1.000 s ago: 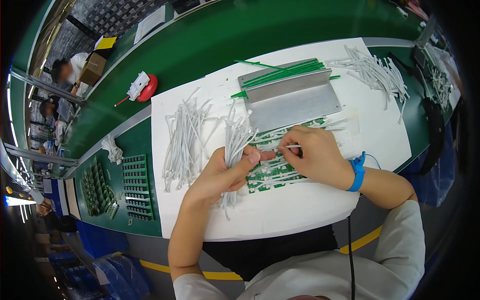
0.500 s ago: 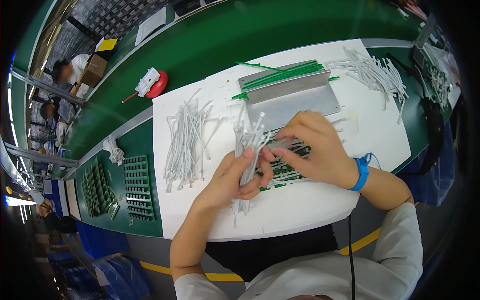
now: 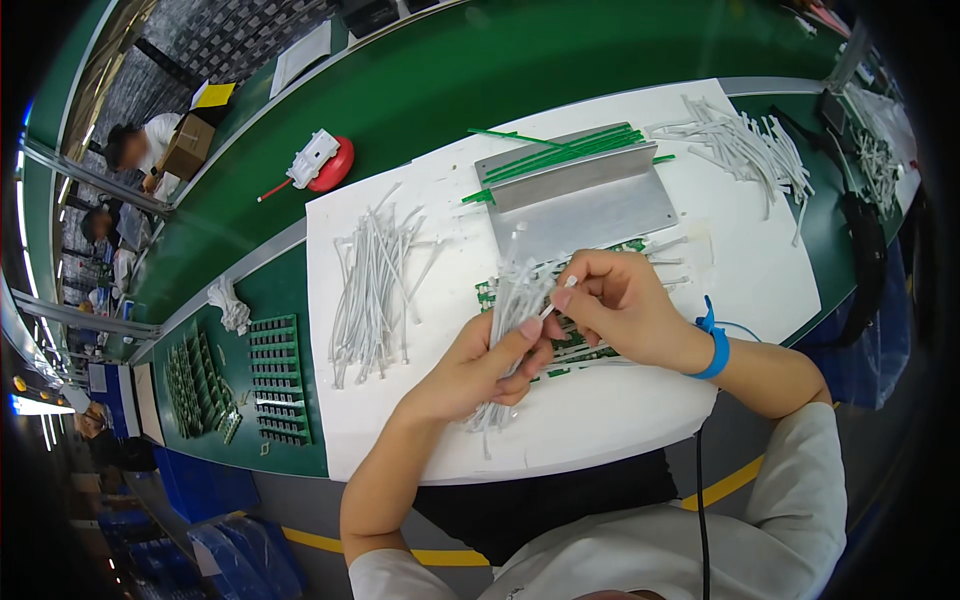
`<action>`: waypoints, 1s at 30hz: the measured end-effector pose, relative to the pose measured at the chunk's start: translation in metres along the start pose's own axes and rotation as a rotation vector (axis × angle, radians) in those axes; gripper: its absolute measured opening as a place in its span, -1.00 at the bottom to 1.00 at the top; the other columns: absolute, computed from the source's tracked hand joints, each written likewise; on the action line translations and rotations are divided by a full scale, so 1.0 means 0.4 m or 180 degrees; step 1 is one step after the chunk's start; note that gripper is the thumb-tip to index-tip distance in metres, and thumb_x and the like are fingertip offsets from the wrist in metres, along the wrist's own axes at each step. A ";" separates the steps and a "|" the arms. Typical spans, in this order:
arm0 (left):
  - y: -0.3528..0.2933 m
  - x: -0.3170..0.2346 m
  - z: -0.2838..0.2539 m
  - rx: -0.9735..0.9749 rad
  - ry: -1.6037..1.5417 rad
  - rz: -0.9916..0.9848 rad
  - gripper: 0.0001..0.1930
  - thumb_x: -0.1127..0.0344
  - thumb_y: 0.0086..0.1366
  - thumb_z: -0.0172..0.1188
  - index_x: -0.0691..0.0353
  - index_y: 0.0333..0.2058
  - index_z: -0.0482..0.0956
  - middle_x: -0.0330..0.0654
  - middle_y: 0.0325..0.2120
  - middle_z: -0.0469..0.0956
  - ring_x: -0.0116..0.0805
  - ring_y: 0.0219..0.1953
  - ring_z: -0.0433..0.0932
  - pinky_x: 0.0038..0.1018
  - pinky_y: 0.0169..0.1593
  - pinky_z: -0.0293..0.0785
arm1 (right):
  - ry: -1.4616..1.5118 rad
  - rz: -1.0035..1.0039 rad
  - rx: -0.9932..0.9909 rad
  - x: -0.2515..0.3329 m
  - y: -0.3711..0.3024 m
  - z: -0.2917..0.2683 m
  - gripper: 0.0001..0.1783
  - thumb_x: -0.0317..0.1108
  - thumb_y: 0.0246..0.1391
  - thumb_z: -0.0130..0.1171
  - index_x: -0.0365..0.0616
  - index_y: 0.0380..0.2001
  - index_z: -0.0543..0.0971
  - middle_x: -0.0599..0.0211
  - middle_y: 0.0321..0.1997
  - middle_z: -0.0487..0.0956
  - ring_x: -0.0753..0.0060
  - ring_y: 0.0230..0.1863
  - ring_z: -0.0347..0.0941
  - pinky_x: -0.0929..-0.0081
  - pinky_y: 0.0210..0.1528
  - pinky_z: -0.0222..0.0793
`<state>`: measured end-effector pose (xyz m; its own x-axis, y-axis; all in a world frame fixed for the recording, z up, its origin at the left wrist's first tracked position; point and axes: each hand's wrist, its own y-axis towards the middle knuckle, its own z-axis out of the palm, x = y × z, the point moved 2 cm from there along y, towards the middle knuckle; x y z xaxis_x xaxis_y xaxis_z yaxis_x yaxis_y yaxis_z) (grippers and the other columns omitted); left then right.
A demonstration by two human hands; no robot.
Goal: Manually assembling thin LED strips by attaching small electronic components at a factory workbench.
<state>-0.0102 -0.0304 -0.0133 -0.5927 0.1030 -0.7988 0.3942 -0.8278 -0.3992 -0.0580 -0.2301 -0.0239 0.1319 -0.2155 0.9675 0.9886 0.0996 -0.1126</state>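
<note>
The white strips [image 3: 515, 295] look like smooth plastic, the bracket [image 3: 590, 212] satin metal, the sheet [image 3: 600, 430] matt paper.

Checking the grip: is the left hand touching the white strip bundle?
Touching: the head view shows the left hand curled around the white strip bundle.

Cable bundle [image 3: 513, 300] in left grip [image 3: 487, 366], 1 cable [image 3: 571, 281] in right grip [image 3: 640, 315]

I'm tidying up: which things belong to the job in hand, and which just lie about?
Likely job:
white bundle in left hand
white strip in right hand
green circuitry beneath

Apparently lying about:
crumpled white wad
red round object
</note>
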 end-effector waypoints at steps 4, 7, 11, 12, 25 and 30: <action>-0.002 0.000 -0.020 -0.0366 -0.0562 0.0362 -0.70 0.08 0.65 -0.06 0.21 -0.16 0.40 -0.21 -0.43 0.44 -0.51 -0.63 0.31 -0.49 -0.55 0.35 | 0.0073 -0.0875 -0.0197 0.000 0.002 0.001 -0.98 -0.52 0.34 0.16 -0.18 -0.22 0.52 0.45 -0.41 0.52 0.66 -0.42 0.46 0.64 -0.37 0.50; 0.008 -0.006 -0.030 -0.1046 -0.0422 0.1013 -0.67 0.08 0.65 -0.08 0.23 -0.20 0.40 -0.18 -0.42 0.45 -0.43 -0.55 0.43 -0.37 -0.43 0.53 | 0.0308 -0.1579 -0.0354 0.020 0.005 -0.020 -0.94 -0.54 0.33 0.06 -0.15 -0.27 0.43 0.19 -0.29 0.60 0.43 -0.23 0.60 0.48 -0.21 0.64; -0.001 -0.031 -0.058 -0.1515 -0.0369 0.1374 -0.63 0.08 0.65 -0.11 0.22 -0.28 0.41 -0.16 -0.41 0.49 -0.35 -0.45 0.53 -0.21 -0.18 0.64 | 0.0312 -0.1574 -0.0444 0.038 0.012 -0.069 -0.87 -0.51 0.31 0.04 -0.14 -0.34 0.34 0.02 -0.35 0.67 0.34 -0.31 0.66 0.42 -0.17 0.65; -0.004 -0.037 -0.067 -0.1563 -0.0297 0.1469 -0.65 0.08 0.66 -0.12 0.19 -0.28 0.40 -0.16 -0.43 0.49 -0.35 -0.45 0.53 -0.20 -0.17 0.63 | 0.0388 -0.1563 -0.0525 0.042 0.012 -0.076 -0.87 -0.52 0.30 0.04 -0.13 -0.35 0.34 0.04 -0.40 0.67 0.37 -0.38 0.65 0.45 -0.20 0.63; -0.014 -0.021 -0.013 -0.0644 -0.0127 0.0235 -0.75 0.27 0.59 0.11 0.34 0.03 0.56 -0.15 -0.37 0.59 -0.70 -0.67 0.11 -0.60 -0.59 0.11 | -0.1281 -0.0889 0.0217 0.015 -0.004 -0.001 -0.78 -0.48 0.12 0.46 -0.19 -0.42 0.55 0.44 -0.48 0.59 0.70 -0.53 0.50 0.67 -0.47 0.42; -0.005 -0.002 -0.033 -0.0922 0.0071 0.0376 -0.80 0.37 0.54 0.16 0.35 0.00 0.60 -0.09 -0.31 0.65 -0.69 -0.65 0.14 -0.59 -0.57 0.12 | -0.2164 -0.1732 0.0077 0.022 -0.006 0.004 -0.78 -0.49 0.05 0.46 -0.20 -0.43 0.54 0.36 -0.49 0.58 0.58 -0.56 0.51 0.62 -0.47 0.45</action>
<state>-0.0013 -0.0216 -0.0179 -0.5166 0.0301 -0.8557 0.6450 -0.6436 -0.4120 -0.0593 -0.2309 -0.0148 -0.4376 0.3869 0.8117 0.8991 0.1735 0.4020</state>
